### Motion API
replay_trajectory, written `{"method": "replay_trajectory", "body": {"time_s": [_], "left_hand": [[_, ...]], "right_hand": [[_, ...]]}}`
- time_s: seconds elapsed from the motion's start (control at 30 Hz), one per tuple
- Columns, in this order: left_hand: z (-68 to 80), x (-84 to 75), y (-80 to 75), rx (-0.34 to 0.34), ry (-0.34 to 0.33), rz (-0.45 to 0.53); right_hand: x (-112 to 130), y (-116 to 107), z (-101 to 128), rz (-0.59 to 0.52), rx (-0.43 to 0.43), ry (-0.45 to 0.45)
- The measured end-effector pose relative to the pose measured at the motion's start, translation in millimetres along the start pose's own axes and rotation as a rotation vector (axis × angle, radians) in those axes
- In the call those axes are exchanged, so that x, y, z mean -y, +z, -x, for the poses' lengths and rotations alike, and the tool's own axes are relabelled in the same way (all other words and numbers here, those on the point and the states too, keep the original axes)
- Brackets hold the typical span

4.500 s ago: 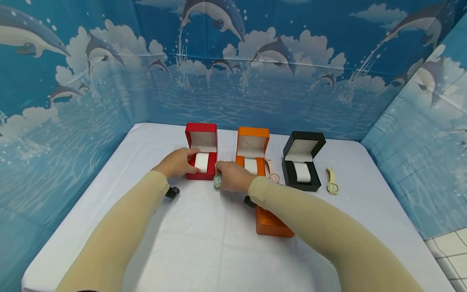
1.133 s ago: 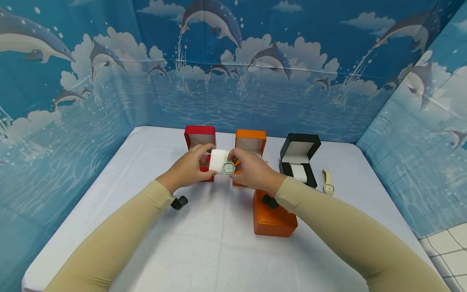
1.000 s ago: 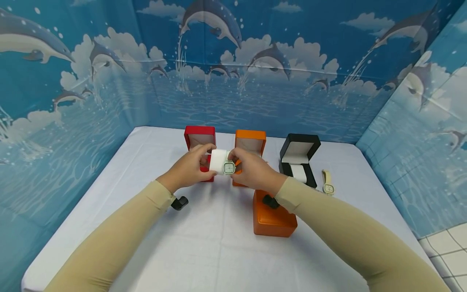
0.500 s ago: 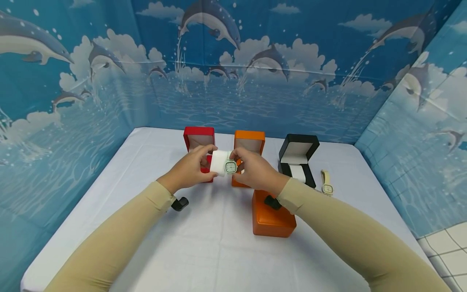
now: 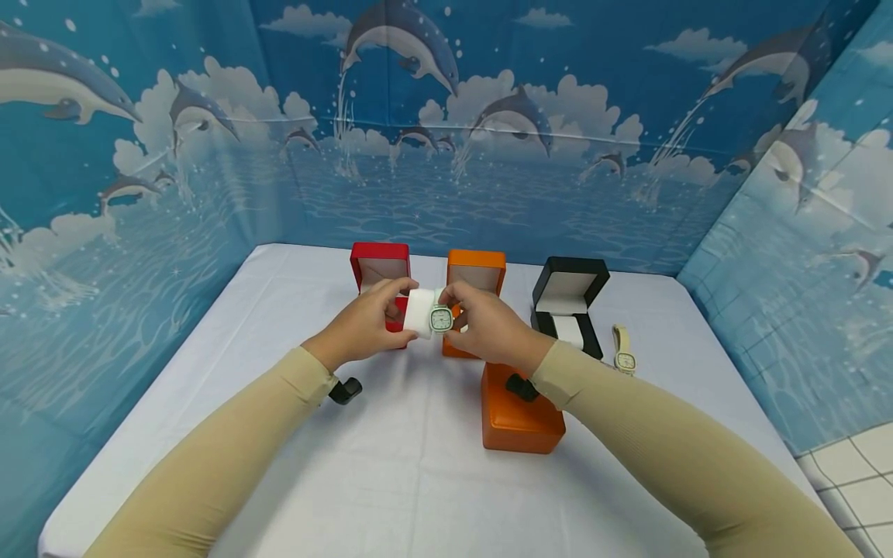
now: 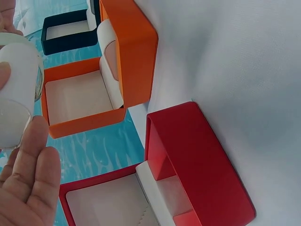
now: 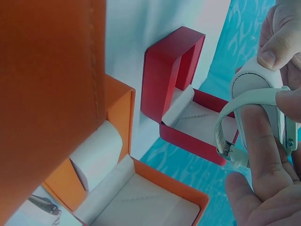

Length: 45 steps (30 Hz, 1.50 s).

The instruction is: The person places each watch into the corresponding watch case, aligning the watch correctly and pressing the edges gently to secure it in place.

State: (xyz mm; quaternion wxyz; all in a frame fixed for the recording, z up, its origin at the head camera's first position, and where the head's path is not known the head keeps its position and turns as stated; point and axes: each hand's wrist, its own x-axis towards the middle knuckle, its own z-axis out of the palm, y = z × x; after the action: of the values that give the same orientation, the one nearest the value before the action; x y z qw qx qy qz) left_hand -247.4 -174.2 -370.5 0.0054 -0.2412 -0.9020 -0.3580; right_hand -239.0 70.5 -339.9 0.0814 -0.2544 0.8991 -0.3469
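Both hands were raised above the white table [image 5: 418, 480], in front of the open red box [image 5: 379, 263]. The left hand [image 5: 363, 329] held the white watch cushion [image 5: 416, 311] with curled fingers, and the right hand [image 5: 488, 329] pinched the pale green watch [image 5: 440, 318] against that cushion. In the head view, the strap was hidden behind the fingers and only the square dial showed. The right wrist view showed more: the strap was looped around the cushion, its buckle end hung loose, and a finger [image 7: 258, 141] was pressed on the strap. The left wrist view cut off the cushion at the edge of the picture, and the watch could hardly be made out there.

Three open boxes stood in a row: red, orange [image 5: 477, 267] and black [image 5: 568, 287]. A fourth, closed orange box [image 5: 519, 422] lay nearer, partly under the right forearm. White cushions sat in the orange and black boxes. A cream watch [image 5: 621, 350] lay beside the black box. In the head view, the hand covered the lower part of the red box.
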Motion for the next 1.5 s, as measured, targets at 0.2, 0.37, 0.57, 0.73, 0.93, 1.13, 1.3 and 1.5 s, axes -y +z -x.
{"method": "replay_trajectory", "body": {"time_s": [0.2,0.37,0.57,0.73,0.93,1.13,1.3,1.5], "left_hand": [[1.1,0.1,1.1,-0.013,-0.006,-0.005],[2.5,-1.8,2.5,-0.03,-0.008,0.014],[4.2,-1.8,4.9,-0.051,0.009,0.03],[5.0,0.2,6.9,-0.066,0.018,0.037],[4.9,-0.5,7.6,-0.08,0.025,0.052],[5.6,-1.2,7.6,-0.088,0.027,0.063],[6.2,-1.1,8.8,-0.093,0.024,0.092],[5.4,0.6,10.9,-0.097,0.035,0.144]], "right_hand": [[0.3,0.5,-0.4,-0.004,0.005,0.0],[1.1,0.6,0.3,-0.028,0.014,-0.005],[1.3,0.9,0.5,-0.045,0.013,-0.027],[-0.4,1.4,0.2,-0.051,0.016,-0.026],[-1.0,1.6,-0.7,-0.067,0.017,-0.013],[-0.7,0.4,-1.5,-0.084,0.022,0.017],[-1.3,-0.6,-1.9,-0.082,0.026,0.013],[-1.0,-2.0,-1.8,-0.092,0.031,0.016]]}}
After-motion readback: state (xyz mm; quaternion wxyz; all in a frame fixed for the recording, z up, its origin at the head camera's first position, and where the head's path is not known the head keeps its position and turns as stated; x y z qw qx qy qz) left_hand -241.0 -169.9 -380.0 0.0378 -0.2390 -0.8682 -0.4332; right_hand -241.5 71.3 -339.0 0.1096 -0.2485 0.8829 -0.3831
